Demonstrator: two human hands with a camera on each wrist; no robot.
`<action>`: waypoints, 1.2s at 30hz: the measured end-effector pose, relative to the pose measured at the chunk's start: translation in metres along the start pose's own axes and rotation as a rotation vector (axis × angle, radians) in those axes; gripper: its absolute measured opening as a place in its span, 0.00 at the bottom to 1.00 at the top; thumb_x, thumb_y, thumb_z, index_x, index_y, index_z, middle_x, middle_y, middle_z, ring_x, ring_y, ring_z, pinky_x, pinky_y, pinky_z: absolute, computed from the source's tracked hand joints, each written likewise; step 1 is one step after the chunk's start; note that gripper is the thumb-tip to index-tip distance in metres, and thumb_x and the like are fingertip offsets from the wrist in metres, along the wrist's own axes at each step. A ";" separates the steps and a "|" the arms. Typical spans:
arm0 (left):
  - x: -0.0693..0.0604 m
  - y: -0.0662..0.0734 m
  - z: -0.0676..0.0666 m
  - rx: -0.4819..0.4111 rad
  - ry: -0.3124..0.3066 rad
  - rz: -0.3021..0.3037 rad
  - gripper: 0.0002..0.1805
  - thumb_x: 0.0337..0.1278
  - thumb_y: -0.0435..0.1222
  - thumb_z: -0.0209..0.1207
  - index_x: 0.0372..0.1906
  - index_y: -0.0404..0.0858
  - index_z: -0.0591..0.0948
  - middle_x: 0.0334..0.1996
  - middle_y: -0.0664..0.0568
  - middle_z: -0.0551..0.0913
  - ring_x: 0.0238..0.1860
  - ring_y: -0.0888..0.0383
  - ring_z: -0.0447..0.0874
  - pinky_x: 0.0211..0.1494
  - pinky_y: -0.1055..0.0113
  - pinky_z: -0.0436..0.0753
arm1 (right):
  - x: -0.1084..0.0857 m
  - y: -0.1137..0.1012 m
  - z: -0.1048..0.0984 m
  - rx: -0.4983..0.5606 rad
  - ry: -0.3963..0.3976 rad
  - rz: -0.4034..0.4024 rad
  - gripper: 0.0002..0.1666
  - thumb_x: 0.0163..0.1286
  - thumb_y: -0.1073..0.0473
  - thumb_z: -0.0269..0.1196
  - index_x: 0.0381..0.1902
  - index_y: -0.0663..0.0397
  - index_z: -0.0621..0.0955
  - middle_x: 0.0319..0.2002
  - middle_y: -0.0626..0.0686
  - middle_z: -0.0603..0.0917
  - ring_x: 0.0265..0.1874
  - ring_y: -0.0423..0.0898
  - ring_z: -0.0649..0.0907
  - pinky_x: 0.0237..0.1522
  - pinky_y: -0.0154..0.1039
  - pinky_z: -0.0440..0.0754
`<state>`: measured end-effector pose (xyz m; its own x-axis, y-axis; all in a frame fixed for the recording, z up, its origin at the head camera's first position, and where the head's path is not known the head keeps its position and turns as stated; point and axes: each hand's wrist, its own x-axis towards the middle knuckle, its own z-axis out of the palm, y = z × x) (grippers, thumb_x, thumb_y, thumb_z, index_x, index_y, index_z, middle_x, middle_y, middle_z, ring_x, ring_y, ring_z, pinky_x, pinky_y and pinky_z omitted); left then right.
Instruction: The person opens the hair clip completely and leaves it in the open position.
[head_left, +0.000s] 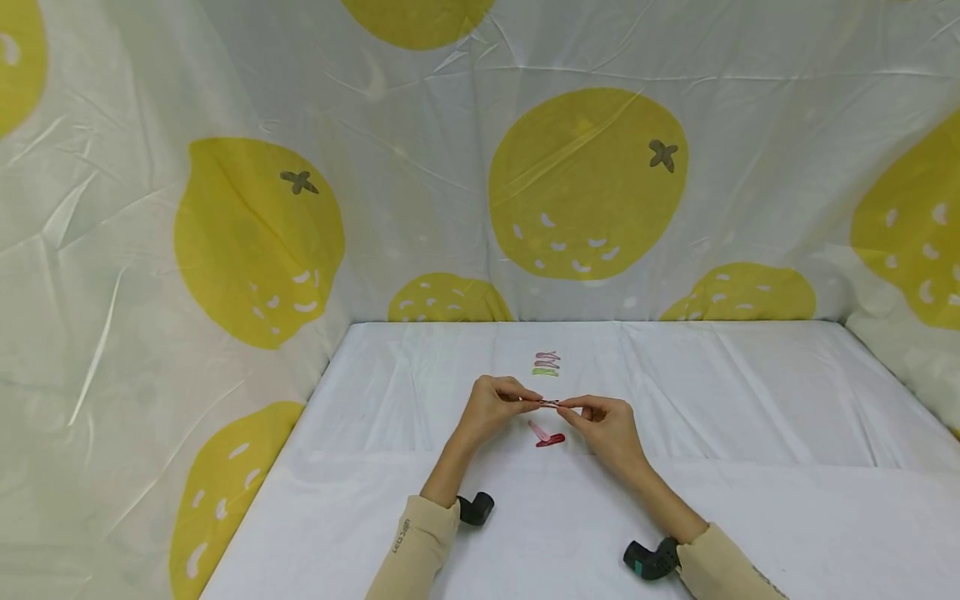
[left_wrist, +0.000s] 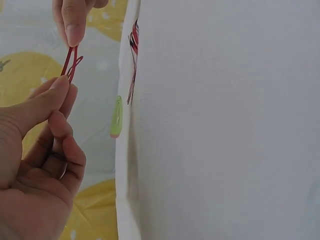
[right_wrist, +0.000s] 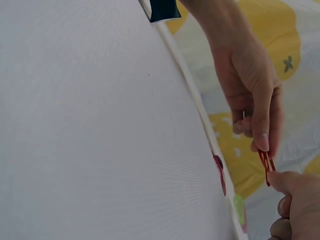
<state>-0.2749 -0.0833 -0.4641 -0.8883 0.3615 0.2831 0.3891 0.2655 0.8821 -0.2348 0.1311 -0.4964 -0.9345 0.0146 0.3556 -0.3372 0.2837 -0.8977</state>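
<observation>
Between my two hands is a red snap hair clip (head_left: 550,403), held above the white table. My left hand (head_left: 491,408) pinches one end between thumb and forefinger. The other end is pinched by the thumb and forefinger of my right hand (head_left: 609,427). In the left wrist view, a thin loop of the red clip (left_wrist: 71,62) stands out from its frame. On the table just below the hands, a pink clip (head_left: 537,431) and a dark red clip (head_left: 551,440) lie touching or nearly so. Fingertips cover both ends of the held clip.
Beyond the hands, several pinkish open-framed clips (head_left: 547,357) lie in a stack-like row with a green clip (head_left: 545,372) nearest. Black devices (head_left: 476,508) sit at both wrists. A lemon-print cloth (head_left: 420,192) hangs behind and left of the table (head_left: 360,500).
</observation>
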 end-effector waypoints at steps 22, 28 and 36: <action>-0.001 0.000 -0.003 0.045 -0.015 -0.069 0.05 0.50 0.25 0.75 0.34 0.33 0.93 0.33 0.39 0.92 0.26 0.67 0.76 0.27 0.77 0.70 | 0.003 0.002 0.001 0.011 -0.018 0.108 0.06 0.60 0.61 0.78 0.34 0.57 0.93 0.15 0.46 0.73 0.15 0.32 0.66 0.18 0.28 0.59; 0.002 -0.001 -0.003 0.059 -0.003 -0.074 0.05 0.50 0.25 0.75 0.34 0.34 0.93 0.33 0.40 0.92 0.25 0.67 0.75 0.27 0.77 0.69 | 0.005 0.002 0.002 0.007 -0.003 0.104 0.07 0.59 0.62 0.78 0.36 0.59 0.93 0.15 0.49 0.75 0.15 0.33 0.66 0.17 0.28 0.58; 0.007 -0.001 -0.005 0.085 0.002 -0.092 0.04 0.49 0.26 0.75 0.32 0.34 0.93 0.33 0.40 0.92 0.24 0.66 0.75 0.26 0.77 0.71 | 0.006 -0.012 0.004 -0.032 0.010 0.098 0.06 0.61 0.65 0.76 0.35 0.63 0.92 0.15 0.53 0.75 0.15 0.32 0.65 0.18 0.28 0.58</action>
<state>-0.2833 -0.0860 -0.4613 -0.9218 0.3302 0.2029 0.3246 0.3721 0.8696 -0.2374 0.1240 -0.4849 -0.9615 0.0532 0.2695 -0.2405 0.3109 -0.9195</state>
